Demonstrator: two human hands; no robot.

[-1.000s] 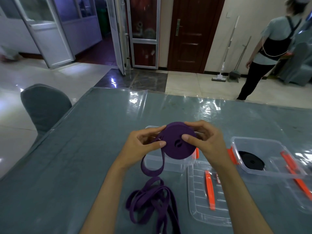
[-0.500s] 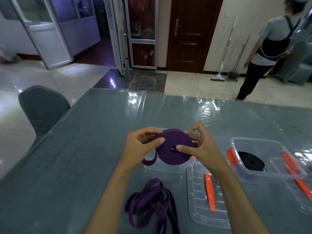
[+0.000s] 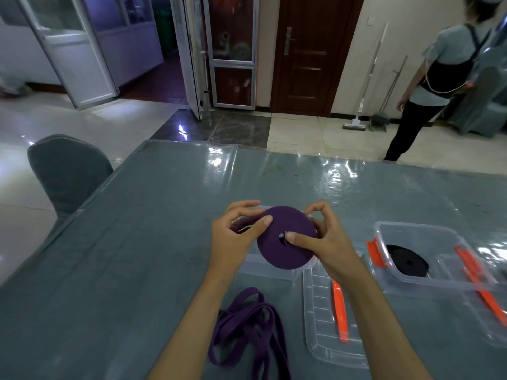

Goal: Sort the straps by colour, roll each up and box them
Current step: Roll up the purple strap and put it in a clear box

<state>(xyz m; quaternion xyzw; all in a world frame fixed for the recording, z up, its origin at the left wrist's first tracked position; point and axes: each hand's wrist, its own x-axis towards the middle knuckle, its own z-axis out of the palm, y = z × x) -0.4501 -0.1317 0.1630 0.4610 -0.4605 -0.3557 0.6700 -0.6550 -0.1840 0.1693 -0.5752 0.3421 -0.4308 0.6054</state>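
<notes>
My left grip and right grip both clamp the flat purple coil of rolled strap, held above a clear plastic box on the grey counter. Loose purple strap lies near me. To the right, a second clear box holds a black rolled strap.

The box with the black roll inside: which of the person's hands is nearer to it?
The right. The right hand grips the purple roll just left of the box with the black roll. The left hand holds the purple roll's far side, further away.
</notes>
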